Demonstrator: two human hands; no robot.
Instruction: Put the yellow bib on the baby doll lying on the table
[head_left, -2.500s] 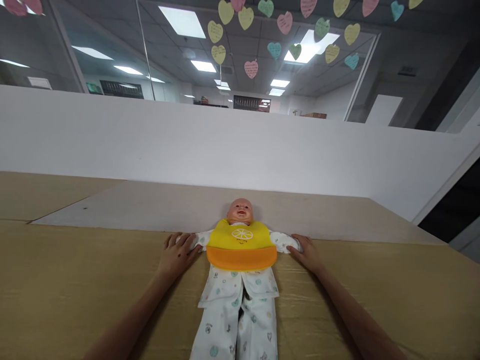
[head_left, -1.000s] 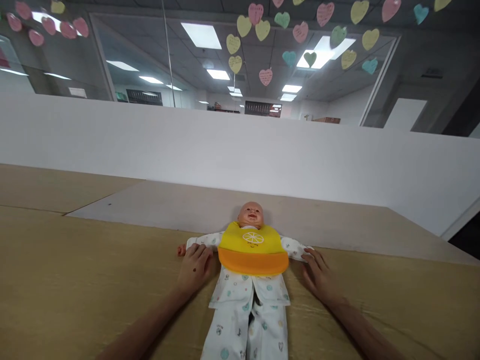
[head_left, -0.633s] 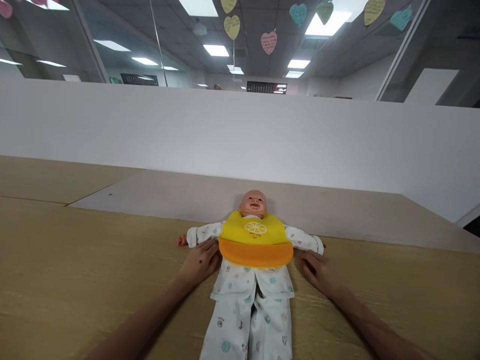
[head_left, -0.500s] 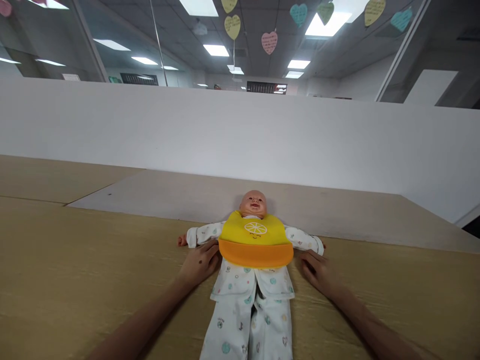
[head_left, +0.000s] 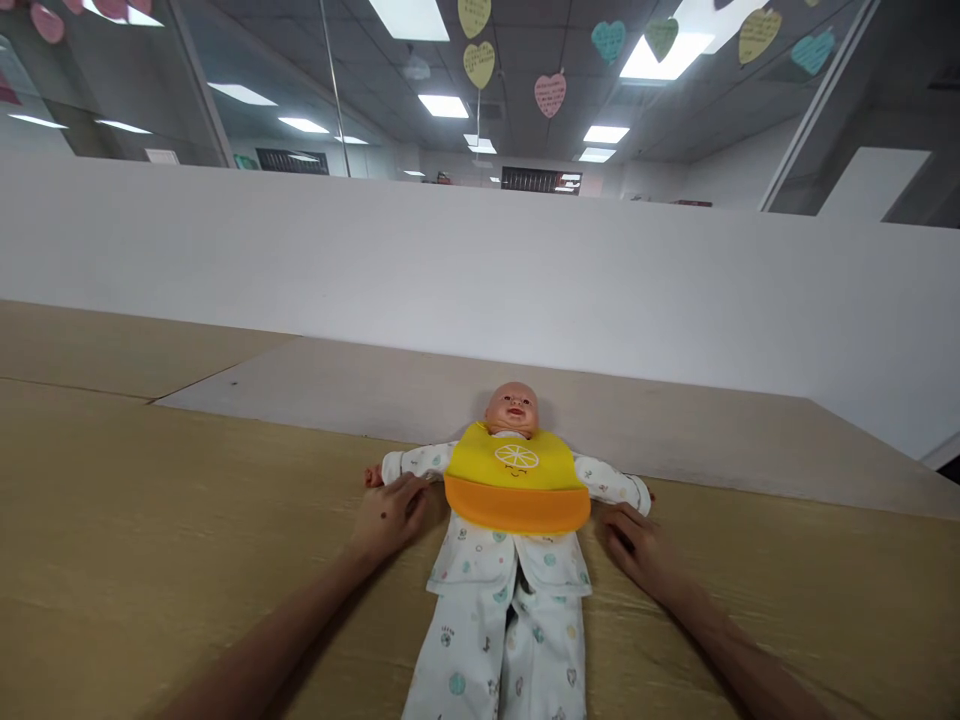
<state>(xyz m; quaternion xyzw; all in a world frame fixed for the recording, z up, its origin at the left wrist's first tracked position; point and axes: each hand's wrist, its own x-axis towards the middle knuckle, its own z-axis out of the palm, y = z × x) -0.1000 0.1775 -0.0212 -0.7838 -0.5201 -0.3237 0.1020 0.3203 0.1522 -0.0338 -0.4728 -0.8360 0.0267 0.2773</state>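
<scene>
Doll [head_left: 512, 405], lower centre, wants gentle, even handling: left hand [head_left: 385, 518] and right hand [head_left: 639, 550], fingers [head_left: 407, 486] half-curled, apparently grip nothing.

The bib [head_left: 517, 475] is yellow with a white citrus slice [head_left: 517, 457], its pocket [head_left: 517, 508] is orange, the pyjamas [head_left: 480, 580] are white with small figures [head_left: 457, 684], some pale green, and the table [head_left: 187, 540] is yellowish brown.

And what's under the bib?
The doll, in a white printed top that shows to either side of the bib and below it. The chest is covered and can't be seen.
</scene>
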